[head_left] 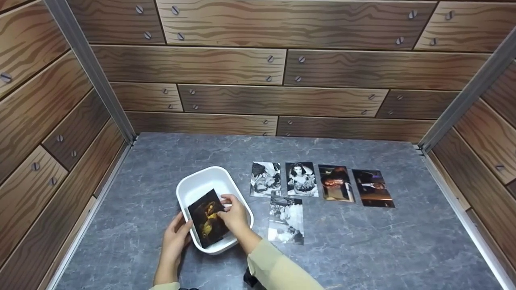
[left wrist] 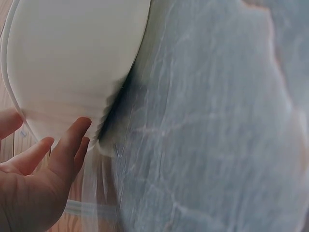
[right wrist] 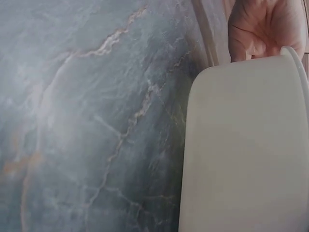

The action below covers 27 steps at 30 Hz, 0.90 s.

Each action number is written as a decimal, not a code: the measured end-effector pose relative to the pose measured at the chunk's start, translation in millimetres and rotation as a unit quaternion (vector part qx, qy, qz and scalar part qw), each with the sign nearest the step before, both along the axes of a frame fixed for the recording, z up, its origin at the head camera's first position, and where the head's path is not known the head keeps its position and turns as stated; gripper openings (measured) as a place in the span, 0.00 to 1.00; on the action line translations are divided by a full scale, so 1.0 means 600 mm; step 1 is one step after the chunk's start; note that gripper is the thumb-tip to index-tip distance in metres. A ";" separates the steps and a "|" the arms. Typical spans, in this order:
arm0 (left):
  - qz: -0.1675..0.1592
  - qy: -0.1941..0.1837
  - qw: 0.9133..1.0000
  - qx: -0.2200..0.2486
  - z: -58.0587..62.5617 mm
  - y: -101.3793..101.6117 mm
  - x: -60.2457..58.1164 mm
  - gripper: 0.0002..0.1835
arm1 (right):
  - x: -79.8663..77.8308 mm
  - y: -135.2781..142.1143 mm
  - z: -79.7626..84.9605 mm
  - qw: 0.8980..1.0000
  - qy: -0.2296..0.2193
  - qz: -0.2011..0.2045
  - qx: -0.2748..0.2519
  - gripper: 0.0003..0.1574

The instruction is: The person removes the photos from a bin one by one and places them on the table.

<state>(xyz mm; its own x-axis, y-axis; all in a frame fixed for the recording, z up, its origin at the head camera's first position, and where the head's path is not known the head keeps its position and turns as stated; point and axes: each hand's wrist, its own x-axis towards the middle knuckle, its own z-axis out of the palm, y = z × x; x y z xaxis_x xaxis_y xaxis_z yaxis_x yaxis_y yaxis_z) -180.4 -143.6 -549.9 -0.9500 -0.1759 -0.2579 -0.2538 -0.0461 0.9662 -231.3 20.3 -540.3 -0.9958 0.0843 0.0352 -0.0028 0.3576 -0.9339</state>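
A white plastic tub (head_left: 219, 174) stands left of centre on the table. My left hand (head_left: 175, 237) holds its near left side, thumb over the rim and fingers along the outer wall. In the left wrist view, the left hand's fingers (left wrist: 72, 145) lie against the tub's wall (left wrist: 72, 63). Reaching over the right rim, my right hand (head_left: 236, 215) pinches the right edge of a dark photo card (head_left: 207, 217) with yellowish figures, tilted inside the tub. In the right wrist view, the tub's wall (right wrist: 246, 140) hides the right hand's fingertips (right wrist: 268, 29).
Right of the tub, several photo cards lie flat in a row, from a black-and-white one (head_left: 265, 179) to a dark coloured one (head_left: 373, 188). Another black-and-white card (head_left: 286, 221) lies below the row. Wood-patterned panels (head_left: 234, 64) enclose the grey marbled table (head_left: 363, 249).
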 end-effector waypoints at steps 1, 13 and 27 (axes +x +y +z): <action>0.000 0.000 1.000 0.001 0.001 0.000 0.000 0.33 | -0.001 0.000 0.001 1.000 -0.004 0.000 -0.003 0.28; -0.005 -0.004 1.000 0.005 0.000 -0.001 0.000 0.34 | -0.019 0.044 0.003 0.995 0.017 0.007 -0.094 0.15; -0.011 0.010 1.000 0.017 -0.003 0.000 -0.004 0.34 | 0.019 0.394 0.044 0.972 -0.042 -0.129 -0.190 0.26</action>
